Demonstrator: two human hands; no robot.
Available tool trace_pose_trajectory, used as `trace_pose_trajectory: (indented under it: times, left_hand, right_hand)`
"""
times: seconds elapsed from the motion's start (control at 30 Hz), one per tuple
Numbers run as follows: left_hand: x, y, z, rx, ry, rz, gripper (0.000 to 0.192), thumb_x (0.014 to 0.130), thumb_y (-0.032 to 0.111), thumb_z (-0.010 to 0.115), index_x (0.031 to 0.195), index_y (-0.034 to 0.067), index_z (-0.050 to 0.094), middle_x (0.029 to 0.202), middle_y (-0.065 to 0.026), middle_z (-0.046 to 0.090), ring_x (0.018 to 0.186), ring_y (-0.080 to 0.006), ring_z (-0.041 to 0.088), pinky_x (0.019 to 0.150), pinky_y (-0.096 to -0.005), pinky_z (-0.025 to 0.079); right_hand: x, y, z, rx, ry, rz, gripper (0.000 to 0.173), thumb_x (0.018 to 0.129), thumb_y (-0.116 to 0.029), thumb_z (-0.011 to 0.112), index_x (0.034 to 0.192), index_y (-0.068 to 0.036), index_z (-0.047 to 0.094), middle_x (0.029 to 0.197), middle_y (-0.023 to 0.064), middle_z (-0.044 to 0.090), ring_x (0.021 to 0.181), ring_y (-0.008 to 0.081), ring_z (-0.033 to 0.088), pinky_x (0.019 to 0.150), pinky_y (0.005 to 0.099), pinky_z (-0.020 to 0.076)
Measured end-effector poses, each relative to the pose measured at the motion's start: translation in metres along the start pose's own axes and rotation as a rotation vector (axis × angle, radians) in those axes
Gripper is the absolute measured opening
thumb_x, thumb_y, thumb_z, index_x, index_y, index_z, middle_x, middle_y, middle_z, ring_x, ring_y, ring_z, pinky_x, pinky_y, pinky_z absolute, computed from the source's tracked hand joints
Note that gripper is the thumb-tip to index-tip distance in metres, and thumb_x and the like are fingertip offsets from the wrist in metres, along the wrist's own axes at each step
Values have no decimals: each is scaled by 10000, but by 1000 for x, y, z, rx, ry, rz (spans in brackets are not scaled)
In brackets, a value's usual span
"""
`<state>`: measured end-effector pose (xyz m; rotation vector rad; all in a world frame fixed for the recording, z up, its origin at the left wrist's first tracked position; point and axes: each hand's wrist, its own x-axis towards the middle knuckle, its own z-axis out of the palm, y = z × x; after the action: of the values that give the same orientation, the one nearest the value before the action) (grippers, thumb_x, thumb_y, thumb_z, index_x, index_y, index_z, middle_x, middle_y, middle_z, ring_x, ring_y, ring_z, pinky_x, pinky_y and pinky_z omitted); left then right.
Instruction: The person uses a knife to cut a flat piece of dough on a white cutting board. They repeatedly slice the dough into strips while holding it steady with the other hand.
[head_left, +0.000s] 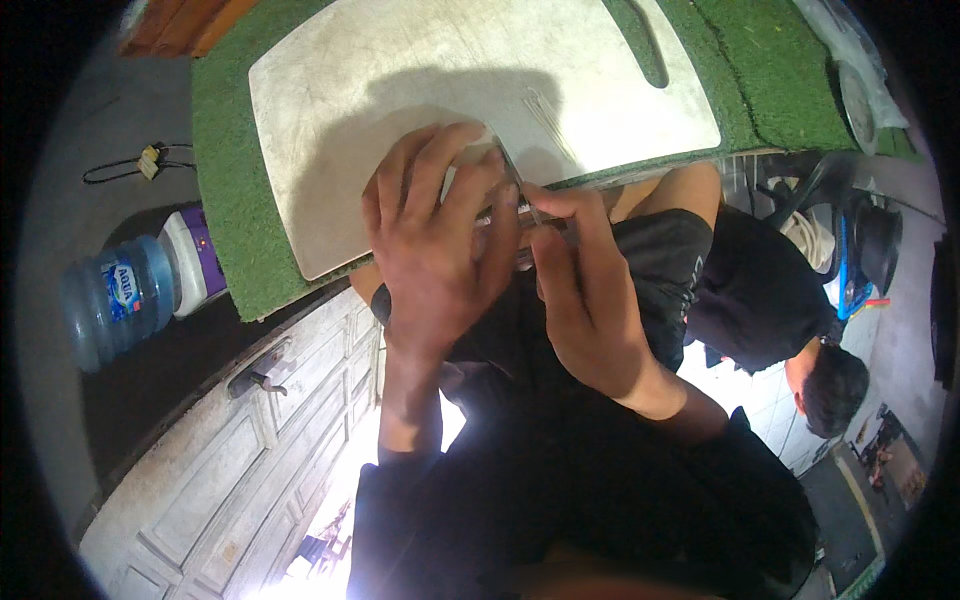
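My left hand (439, 232) is over the near edge of a pale cutting board (337, 82), its fingers bent and close to a thin, straight strip (511, 159). My right hand (592, 300) pinches the lower end of that strip between thumb and finger, just off the board's edge. The strip slants up and left; whether it is a blade or a stick is unclear. My left fingers partly hide it, and whether they grip it cannot be told. Several thin pale sticks (551, 124) lie on the board to the right of my fingers.
Green artificial turf (232, 202) covers the surface under the board. A large blue water bottle (120, 292) lies on its side at left, beside a white and purple container (196, 259). Another person (765, 300) in dark clothes is at right. A white panelled door (217, 450) is at lower left.
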<state>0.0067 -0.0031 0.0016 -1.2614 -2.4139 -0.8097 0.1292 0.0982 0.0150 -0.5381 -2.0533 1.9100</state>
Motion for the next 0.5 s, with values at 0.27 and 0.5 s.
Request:
trace_pose_trajectory:
  times: [0.27,0.5]
  left_hand:
    - [0,1,1,-14,0,-21,197,869,163,712,1054,93,716,1264,-56,654,1224,-323,579,1025,-464,424]
    - [1,4,-2,-31,-6,-32,236,858,137,717,1088,91,694,1260,-64,654,1231,-325,575,1038,-459,420]
  right_hand:
    - [-3,-6,-2,-39,6,-2,288,1034,7,511,1319,1,469,850,227,682,776,353,735,656,399,527]
    - [-3,-12,-10,-171,21,-40,293,1052,1,480,1341,-25,444,835,227,702,777,375,741,681,401,530]
